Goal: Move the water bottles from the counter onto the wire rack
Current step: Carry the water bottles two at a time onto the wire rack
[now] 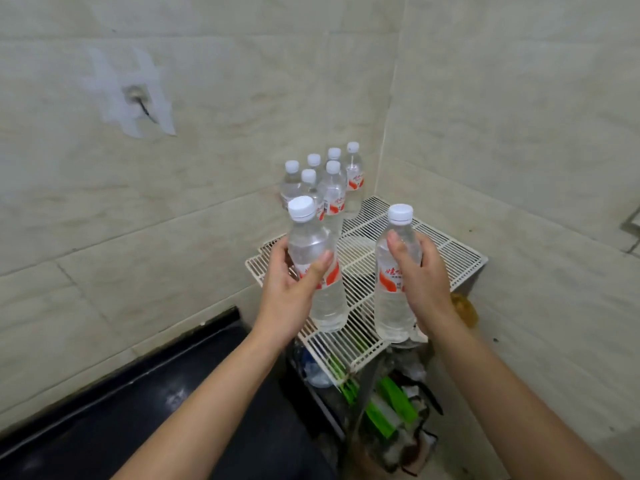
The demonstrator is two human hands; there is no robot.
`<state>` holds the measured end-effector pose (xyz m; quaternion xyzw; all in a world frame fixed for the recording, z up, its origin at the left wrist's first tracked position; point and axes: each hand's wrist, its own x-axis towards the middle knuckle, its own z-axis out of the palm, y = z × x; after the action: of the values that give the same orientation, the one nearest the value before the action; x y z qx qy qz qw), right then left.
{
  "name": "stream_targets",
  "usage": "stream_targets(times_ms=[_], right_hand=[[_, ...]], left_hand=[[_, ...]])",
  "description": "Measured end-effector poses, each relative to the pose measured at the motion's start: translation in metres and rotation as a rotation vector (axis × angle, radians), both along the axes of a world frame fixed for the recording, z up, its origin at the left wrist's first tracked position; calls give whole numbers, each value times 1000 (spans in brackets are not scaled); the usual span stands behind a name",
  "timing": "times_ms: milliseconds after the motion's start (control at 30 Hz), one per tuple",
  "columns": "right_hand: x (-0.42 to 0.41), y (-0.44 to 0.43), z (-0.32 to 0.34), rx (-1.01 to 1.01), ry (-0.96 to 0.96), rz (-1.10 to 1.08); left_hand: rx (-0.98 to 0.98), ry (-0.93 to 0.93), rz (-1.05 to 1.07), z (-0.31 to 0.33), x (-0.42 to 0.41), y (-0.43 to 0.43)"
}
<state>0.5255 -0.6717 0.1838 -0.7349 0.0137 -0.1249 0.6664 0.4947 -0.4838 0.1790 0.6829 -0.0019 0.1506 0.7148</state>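
My left hand grips a clear water bottle with a white cap and red-and-white label, held upright above the near left part of the white wire rack. My right hand grips a second, matching water bottle, also upright, over the rack's near edge. Whether either bottle rests on the wires I cannot tell. Several more capped bottles stand clustered at the rack's far left corner against the tiled wall.
The rack fills the corner between two tiled walls. The black counter runs along the lower left. Under the rack lie green packaging, a bottle and dark clutter. A taped wall hole shows at the upper left.
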Motion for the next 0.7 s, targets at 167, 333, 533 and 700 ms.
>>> stream_targets(times_ms=[167,333,533,700], right_hand=[[73,-38,-7,-29,-41,94],[161,-85,-21,-47,-51,270],[256,-133,-34,-138,-36,483],[306,-149,-40,-106,-12,623]], left_hand=[[186,13,63,-4,58,-38],[237,33,170,-22,124,-85],[292,117,238,-30,195,-137],[419,221,268,-37,228,-149]])
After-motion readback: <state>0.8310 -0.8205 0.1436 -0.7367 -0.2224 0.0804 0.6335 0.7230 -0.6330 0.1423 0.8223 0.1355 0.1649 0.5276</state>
